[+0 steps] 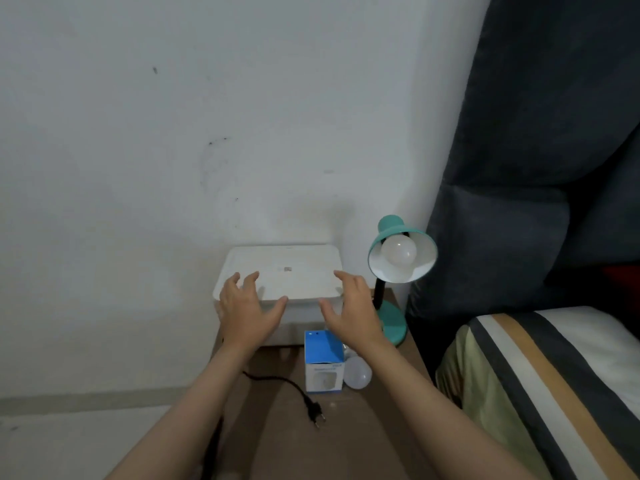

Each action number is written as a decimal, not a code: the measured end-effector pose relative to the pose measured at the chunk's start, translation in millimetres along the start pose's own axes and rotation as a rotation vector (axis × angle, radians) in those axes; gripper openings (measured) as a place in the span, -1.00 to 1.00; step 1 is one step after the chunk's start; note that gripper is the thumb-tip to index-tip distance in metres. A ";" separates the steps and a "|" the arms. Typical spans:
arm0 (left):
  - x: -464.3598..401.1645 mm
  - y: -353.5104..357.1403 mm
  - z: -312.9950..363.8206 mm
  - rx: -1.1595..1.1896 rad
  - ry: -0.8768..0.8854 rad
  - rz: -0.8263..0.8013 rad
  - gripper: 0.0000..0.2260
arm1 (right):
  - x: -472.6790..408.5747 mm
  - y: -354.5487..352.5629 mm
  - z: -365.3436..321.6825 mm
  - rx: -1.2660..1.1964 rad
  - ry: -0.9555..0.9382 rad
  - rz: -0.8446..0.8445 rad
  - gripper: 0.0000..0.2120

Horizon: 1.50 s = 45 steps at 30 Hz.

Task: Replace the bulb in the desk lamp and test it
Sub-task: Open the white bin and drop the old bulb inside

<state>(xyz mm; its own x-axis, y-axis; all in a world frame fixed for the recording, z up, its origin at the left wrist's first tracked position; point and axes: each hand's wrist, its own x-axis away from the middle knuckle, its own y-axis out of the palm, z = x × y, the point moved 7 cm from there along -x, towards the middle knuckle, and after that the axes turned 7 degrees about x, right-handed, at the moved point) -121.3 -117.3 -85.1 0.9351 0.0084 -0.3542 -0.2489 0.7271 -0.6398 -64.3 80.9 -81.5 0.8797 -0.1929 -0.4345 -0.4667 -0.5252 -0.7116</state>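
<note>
Head view: brown table [346,441] against a pale wall, with a white lidded plastic box [281,271] at its far end as the reference landmark.

Left hand [246,308] and right hand [351,311] both hover in front of the box, palms turned inward, fingers spread and released — neither holds anything. Whether the fingertips touch the lid cannot be told.

Desk lamp [394,271] — teal, black neck — stands just right of the box, its round base on the table's right edge. The shade is tilted toward the camera, and a white bulb [399,251] sits screwed into it, unlit.

In front of the box, near side: a blue-and-white bulb carton [323,362] stands upright. A loose white bulb [357,373] lies on the table touching the carton's right side, partly behind the right wrist.

Black power cord [273,380] runs across the table in front of the box, from the left edge toward the carton; its two-pin plug [316,412] lies free on the table surface, not in any socket.

Right of the table: dark padded headboard [540,161] and a bed with striped bedding [547,386].
</note>
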 end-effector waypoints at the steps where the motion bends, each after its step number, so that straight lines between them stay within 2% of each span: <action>1: -4.2 -4.5 -12.8 -0.034 -0.046 -0.003 -0.30 | -5.5 7.1 4.7 -0.022 0.059 -0.037 -0.36; 4: -14.9 -11.1 -44.1 -0.050 -0.182 -0.079 -0.15 | -22.6 23.5 20.2 -0.017 0.197 -0.129 -0.17; 7: -23.2 -11.3 -55.7 0.060 -0.208 -0.168 -0.03 | -35.0 36.5 34.0 -0.004 0.282 -0.227 -0.03; 9: -26.7 -11.7 -50.6 0.208 -0.168 -0.195 -0.13 | -41.8 43.7 40.9 0.033 0.294 -0.288 0.05; 12: -34.4 -9.5 -52.1 0.239 -0.152 -0.205 -0.26 | -48.9 51.7 46.0 0.060 0.286 -0.336 0.13; 23: -35.0 -10.4 -54.1 0.271 -0.126 -0.185 -0.26 | -47.0 53.7 41.8 0.074 0.198 -0.273 0.09; 27: -38.9 -12.1 -58.0 0.242 -0.119 -0.154 -0.35 | -50.3 50.0 40.9 0.051 0.180 -0.227 -0.07; 30: -39.9 -12.7 -56.7 0.208 -0.108 -0.132 -0.30 | -52.6 48.5 40.6 0.045 0.173 -0.228 -0.17; 35: -44.1 -11.1 -63.4 0.184 -0.094 -0.155 -0.40 | -51.0 49.1 39.3 0.058 0.149 -0.221 -0.16; 45: -40.6 -8.6 -63.2 0.160 -0.062 -0.177 -0.29 | -48.3 52.5 41.2 0.068 0.153 -0.242 -0.13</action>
<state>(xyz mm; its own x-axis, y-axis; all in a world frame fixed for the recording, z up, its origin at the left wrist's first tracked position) -173.1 -167.2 -108.4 0.9754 -0.0901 -0.2010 -0.0417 0.8204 -0.5703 -135.1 96.9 -120.7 0.9674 -0.1939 -0.1629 -0.2418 -0.5159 -0.8218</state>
